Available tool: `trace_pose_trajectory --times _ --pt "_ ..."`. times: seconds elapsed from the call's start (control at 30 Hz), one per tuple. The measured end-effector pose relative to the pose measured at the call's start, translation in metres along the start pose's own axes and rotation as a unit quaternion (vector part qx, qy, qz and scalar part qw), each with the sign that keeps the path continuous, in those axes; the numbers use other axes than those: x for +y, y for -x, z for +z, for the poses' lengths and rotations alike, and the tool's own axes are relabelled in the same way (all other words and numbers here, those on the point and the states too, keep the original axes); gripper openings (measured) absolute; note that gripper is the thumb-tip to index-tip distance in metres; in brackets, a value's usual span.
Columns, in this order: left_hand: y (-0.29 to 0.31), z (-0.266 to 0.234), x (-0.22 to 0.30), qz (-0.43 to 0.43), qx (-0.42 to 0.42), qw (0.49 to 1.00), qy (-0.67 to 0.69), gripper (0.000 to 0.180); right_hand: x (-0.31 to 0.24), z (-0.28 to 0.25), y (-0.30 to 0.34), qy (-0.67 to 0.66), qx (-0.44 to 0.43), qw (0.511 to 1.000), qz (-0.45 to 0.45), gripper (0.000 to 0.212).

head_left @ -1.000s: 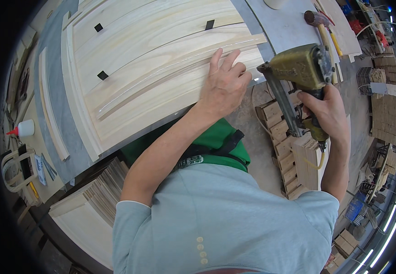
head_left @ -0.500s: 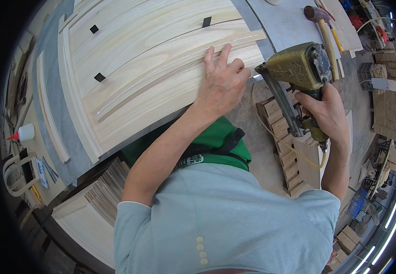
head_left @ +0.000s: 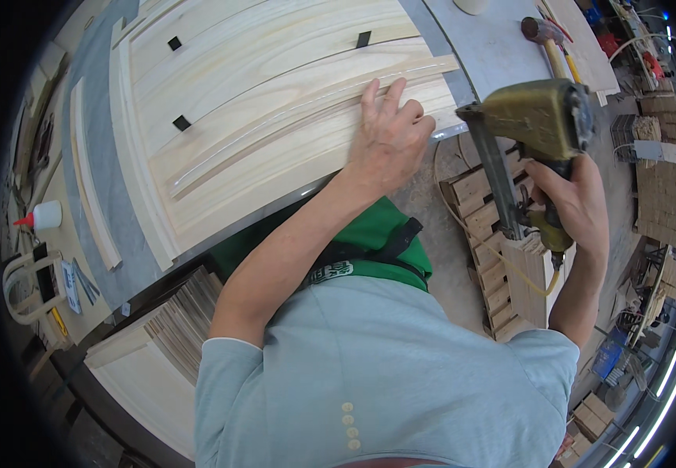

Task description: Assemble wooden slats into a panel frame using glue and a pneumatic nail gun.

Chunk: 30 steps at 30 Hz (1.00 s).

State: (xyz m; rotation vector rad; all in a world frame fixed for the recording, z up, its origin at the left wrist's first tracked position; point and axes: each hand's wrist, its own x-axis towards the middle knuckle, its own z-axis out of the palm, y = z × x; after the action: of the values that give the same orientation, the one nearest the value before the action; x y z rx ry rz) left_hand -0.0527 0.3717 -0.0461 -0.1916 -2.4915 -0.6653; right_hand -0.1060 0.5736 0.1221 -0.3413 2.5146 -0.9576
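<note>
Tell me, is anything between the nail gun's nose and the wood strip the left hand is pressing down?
Nothing visible. The nail gun in the right hand sits just off the panel's edge, with only open air between its nose and the strip under the left hand.

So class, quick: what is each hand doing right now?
Left hand: open, fingers pressing flat on the wooden panel.
Right hand: closed around the nail gun grip.

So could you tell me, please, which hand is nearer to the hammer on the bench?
The right hand: it grips the nail gun just below the hammer. The left hand lies flat on the wooden panel, farther off to the left.
</note>
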Motion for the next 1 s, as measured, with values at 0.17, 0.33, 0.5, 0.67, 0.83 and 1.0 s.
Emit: trace_pose_trajectory --times 0.17,0.33,0.5,0.67,0.83,1.0 --pt "0.034 -0.027 -0.012 -0.020 0.055 0.997 -0.050 0.017 -0.005 0.010 0.014 -0.023 0.017 0.999 -0.025 0.016" --pt "0.102 -0.142 -0.045 -0.016 -0.039 0.997 -0.059 0.034 -0.016 0.035 0.011 -0.059 -0.045 0.993 -0.088 0.019" --pt "0.184 -0.243 -0.061 -0.174 -0.086 0.978 -0.072 0.047 -0.058 0.086 -0.003 -0.054 -0.103 0.984 -0.134 0.021" --pt "0.212 -0.244 -0.061 -0.223 -0.073 0.968 -0.087 0.037 -0.113 0.131 0.000 0.025 -0.275 0.938 -0.209 0.020" --pt "0.212 -0.239 -0.066 -0.206 -0.055 0.973 -0.084 0.027 -0.148 0.171 0.014 0.045 -0.295 0.912 -0.280 0.026" --pt "0.215 -0.235 -0.072 -0.183 -0.024 0.979 -0.086 0.024 -0.158 0.198 0.013 0.103 -0.338 0.890 -0.289 0.028"
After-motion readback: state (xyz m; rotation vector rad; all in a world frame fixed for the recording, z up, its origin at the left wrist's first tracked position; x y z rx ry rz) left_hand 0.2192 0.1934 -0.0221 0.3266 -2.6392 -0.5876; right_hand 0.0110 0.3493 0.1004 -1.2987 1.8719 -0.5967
